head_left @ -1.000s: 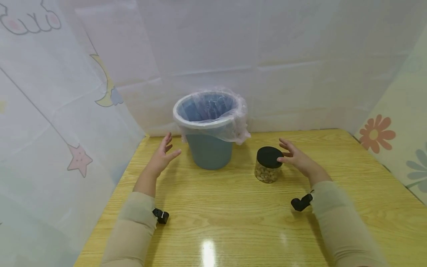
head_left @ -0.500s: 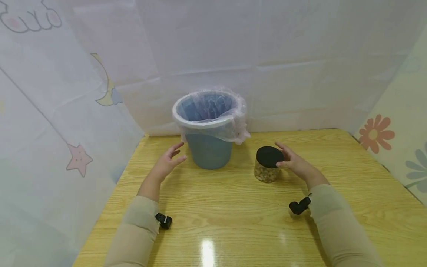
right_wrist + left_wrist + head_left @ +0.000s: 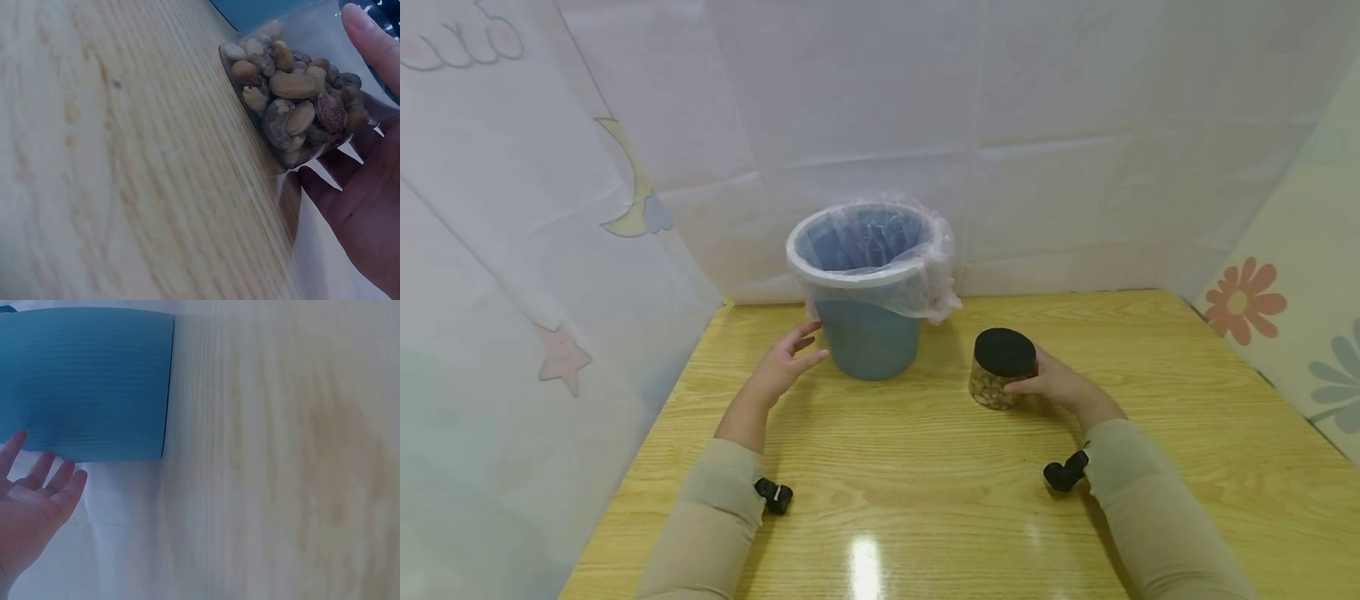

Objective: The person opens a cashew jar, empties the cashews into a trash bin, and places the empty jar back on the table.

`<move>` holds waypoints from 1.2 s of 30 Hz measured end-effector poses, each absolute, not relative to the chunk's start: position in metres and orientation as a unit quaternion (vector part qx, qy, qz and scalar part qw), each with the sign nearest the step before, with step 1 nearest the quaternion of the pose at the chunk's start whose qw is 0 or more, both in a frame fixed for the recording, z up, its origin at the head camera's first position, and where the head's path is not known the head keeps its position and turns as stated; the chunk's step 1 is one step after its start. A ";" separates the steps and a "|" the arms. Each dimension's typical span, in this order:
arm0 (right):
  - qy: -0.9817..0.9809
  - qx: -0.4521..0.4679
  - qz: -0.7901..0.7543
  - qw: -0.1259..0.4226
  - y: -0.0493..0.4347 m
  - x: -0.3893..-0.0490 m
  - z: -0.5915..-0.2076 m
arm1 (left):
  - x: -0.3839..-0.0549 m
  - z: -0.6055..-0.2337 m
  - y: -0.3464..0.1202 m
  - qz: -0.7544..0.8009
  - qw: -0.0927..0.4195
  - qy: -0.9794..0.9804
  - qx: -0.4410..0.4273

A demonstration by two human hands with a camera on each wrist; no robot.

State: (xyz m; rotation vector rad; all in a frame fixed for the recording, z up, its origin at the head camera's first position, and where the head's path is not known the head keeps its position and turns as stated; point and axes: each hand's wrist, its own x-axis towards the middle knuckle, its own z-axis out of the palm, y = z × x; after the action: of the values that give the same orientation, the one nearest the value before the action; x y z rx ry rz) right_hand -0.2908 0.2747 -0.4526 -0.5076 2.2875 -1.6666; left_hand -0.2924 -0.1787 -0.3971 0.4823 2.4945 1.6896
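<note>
Since the earlier frame the right hand (image 3: 1063,385) has come in round the jar (image 3: 990,381), its thumb now lower, and the left hand (image 3: 784,367) has drawn nearer the bin (image 3: 875,340). The right fingers curl behind the jar, thumb along its near side, grasping it. The jar stands upright within them, long axis vertical, black lid (image 3: 1005,350) up, nuts (image 3: 297,94) inside. The left fingers are spread and loose; just past their tips stands the bin, lined with a see-through bag (image 3: 936,279).
</note>
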 end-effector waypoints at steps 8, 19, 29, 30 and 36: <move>0.782 -0.181 -0.583 0.125 0.273 -0.292 -0.456 | -0.283 -0.382 -0.175 0.570 0.076 0.803 0.157; 0.812 -0.173 -0.552 0.072 0.272 -0.290 -0.458 | -0.276 -0.373 -0.172 0.562 0.084 0.805 0.171; 0.826 -0.172 -0.535 0.053 0.273 -0.291 -0.461 | -0.289 -0.393 -0.178 0.566 0.086 0.799 0.184; 0.829 -0.172 -0.530 0.050 0.274 -0.291 -0.461 | -0.290 -0.394 -0.178 0.562 0.086 0.801 0.187; 0.835 -0.163 -0.524 0.042 0.274 -0.287 -0.454 | -0.284 -0.387 -0.177 0.564 0.094 0.795 0.203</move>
State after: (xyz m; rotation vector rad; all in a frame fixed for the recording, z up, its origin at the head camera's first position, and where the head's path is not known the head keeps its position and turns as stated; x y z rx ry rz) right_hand -0.2873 0.2740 -0.4545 -0.4989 2.5542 -1.6037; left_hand -0.2836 -0.1770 -0.3874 0.6009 2.3585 1.6719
